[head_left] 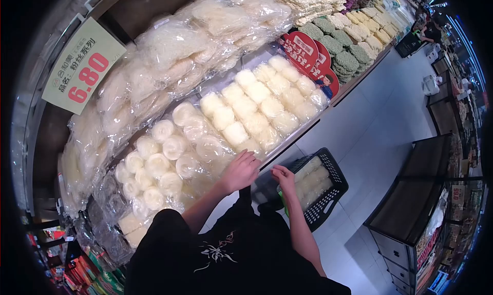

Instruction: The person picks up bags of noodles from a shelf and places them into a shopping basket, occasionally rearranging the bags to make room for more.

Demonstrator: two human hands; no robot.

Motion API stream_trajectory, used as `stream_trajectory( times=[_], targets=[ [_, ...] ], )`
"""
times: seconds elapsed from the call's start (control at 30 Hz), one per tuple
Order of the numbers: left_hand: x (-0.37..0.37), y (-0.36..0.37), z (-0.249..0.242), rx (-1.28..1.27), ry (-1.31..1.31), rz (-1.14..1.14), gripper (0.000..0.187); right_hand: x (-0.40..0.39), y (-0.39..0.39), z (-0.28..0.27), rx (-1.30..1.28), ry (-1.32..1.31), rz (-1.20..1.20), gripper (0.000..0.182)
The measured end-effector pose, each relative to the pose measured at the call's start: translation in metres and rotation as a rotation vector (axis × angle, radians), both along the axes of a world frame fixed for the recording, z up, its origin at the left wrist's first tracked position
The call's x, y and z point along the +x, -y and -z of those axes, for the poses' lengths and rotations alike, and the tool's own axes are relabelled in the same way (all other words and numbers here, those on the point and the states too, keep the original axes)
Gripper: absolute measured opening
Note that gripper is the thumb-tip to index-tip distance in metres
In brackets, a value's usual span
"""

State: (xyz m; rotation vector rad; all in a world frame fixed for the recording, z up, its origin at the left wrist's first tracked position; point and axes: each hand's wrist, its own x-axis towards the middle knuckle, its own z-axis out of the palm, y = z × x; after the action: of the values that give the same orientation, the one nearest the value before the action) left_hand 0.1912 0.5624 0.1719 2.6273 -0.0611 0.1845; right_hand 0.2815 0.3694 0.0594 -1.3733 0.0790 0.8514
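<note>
My left hand [241, 171] is over the front edge of the display, beside clear-wrapped packs of pale dried noodles [210, 147]. Its fingers reach forward and look loosely bent, with nothing visible in them. To its right, my right hand [284, 180] is held above the near side of a dark shopping basket [336, 178], fingers bent and drawn together. Whatever they may hold is hidden. A green strip [284, 202] shows by the right wrist. Inside the basket lie wrapped pale noodle packs [311, 181]. Blurred greyish see-through material [266, 189] shows between the hands.
Large bags of vermicelli [149, 72] line the back of the display, under a price sign [82, 66] reading 6.80. Green noodle cakes [336, 43] stand beyond a red sign [310, 56]. A dark display cabinet [405, 202] stands across the tiled aisle [370, 120].
</note>
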Motion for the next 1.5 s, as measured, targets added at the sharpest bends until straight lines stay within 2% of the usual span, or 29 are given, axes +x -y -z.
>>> stream_trajectory(
  times=[0.07, 0.1, 0.17, 0.27, 0.37, 0.47, 0.53, 0.6, 0.63, 0.67, 0.7, 0.77, 0.8, 0.87, 0.93, 0.97, 1.03, 1.07, 1.13, 1.17, 1.23, 1.27, 1.33, 1.37, 1.43, 1.5],
  targets=[
    [-0.015, -0.009, 0.004, -0.008, 0.013, -0.086, 0.027, 0.011, -0.049, 0.005, 0.010, -0.315, -0.079, 0.025],
    [-0.020, -0.013, 0.010, 0.012, -0.037, -0.080, 0.029, 0.013, -0.064, 0.016, 0.007, -0.312, -0.087, 0.025],
    [-0.024, -0.024, 0.008, 0.036, -0.076, -0.089, 0.032, 0.019, -0.096, 0.032, -0.025, -0.502, -0.001, 0.034],
    [-0.034, -0.027, 0.003, -0.069, -0.047, -0.078, 0.032, 0.021, -0.117, 0.032, -0.192, -0.523, 0.099, 0.042],
    [-0.038, -0.028, 0.006, -0.125, 0.038, -0.114, 0.031, 0.021, -0.128, 0.030, -0.201, -0.609, 0.209, 0.042],
    [-0.040, -0.029, 0.005, -0.175, 0.023, -0.132, 0.030, 0.013, -0.138, 0.022, -0.256, -0.570, 0.282, 0.044],
    [-0.040, -0.032, 0.004, -0.222, 0.030, -0.114, 0.029, 0.020, -0.140, 0.068, -0.216, -0.589, 0.288, 0.047],
    [-0.041, -0.034, 0.004, -0.279, 0.058, -0.123, 0.028, 0.024, -0.144, 0.075, -0.181, -0.615, 0.305, 0.049],
    [-0.041, -0.035, 0.005, -0.332, 0.081, -0.126, 0.027, 0.027, -0.145, 0.079, -0.098, -0.642, 0.179, 0.052],
    [-0.040, -0.034, 0.007, -0.334, 0.081, -0.124, 0.027, 0.029, -0.147, 0.074, -0.014, -0.667, 0.055, 0.055],
    [-0.039, -0.034, 0.009, -0.413, 0.084, -0.152, 0.026, 0.032, -0.149, 0.059, -0.012, -0.665, 0.057, 0.055],
    [-0.039, -0.034, 0.011, -0.486, 0.082, -0.173, 0.025, 0.033, -0.152, 0.014, -0.195, -0.430, 0.012, 0.055],
    [-0.038, -0.035, 0.011, -0.558, 0.090, -0.213, 0.024, 0.034, -0.156, 0.003, -0.190, -0.432, 0.016, 0.055],
    [-0.035, -0.036, 0.012, -0.632, 0.092, -0.248, 0.022, 0.036, -0.163, -0.020, -0.151, -0.219, 0.066, 0.049],
    [-0.033, -0.039, 0.015, -0.842, 0.140, -0.332, 0.022, 0.034, -0.172, -0.057, -0.079, -0.149, 0.057, 0.048],
    [-0.029, -0.039, 0.020, -0.842, 0.135, -0.324, 0.022, 0.034, -0.177, -0.077, -0.006, -0.075, 0.042, 0.047],
    [-0.022, -0.039, 0.034, -1.285, 0.133, -0.445, 0.021, 0.037, -0.186, -0.105, -0.014, -0.039, 0.031, 0.047],
    [-0.020, -0.042, 0.032, -1.284, 0.125, -0.439, 0.021, 0.038, -0.188, -0.119, -0.023, -0.001, 0.010, 0.046],
    [-0.016, -0.047, 0.025, -1.726, 0.011, -0.515, 0.030, 0.038, -0.188, -0.155, -0.058, 0.068, -0.009, 0.044],
    [-0.013, -0.047, 0.021, -1.723, 0.001, -0.515, 0.030, 0.036, -0.188, -0.171, -0.091, 0.141, -0.037, 0.041],
    [-0.006, -0.043, 0.015, -2.310, -0.024, -0.314, 0.043, 0.034, -0.177, -0.194, -0.124, 0.122, -0.021, 0.042],
    [-0.004, -0.040, 0.012, -2.307, -0.037, -0.316, 0.043, 0.034, -0.169, -0.205, -0.157, 0.110, -0.012, 0.042],
    [-0.002, -0.033, 0.008, -2.742, -0.010, 0.048, 0.055, 0.025, -0.140, -0.224, -0.060, 0.124, 0.016, 0.042],
    [0.003, -0.029, 0.004, -2.746, -0.024, 0.045, 0.055, 0.020, -0.123, -0.231, 0.036, 0.145, 0.033, 0.042],
    [0.012, -0.018, -0.003, -2.764, -0.021, -0.194, 0.060, 0.008, -0.081, -0.237, 0.075, 0.164, 0.110, 0.043],
    [0.025, -0.014, 0.003, -2.765, -0.030, -0.272, 0.059, -0.009, -0.035, -0.231, 0.091, 0.171, 0.194, 0.044]
  ],
)
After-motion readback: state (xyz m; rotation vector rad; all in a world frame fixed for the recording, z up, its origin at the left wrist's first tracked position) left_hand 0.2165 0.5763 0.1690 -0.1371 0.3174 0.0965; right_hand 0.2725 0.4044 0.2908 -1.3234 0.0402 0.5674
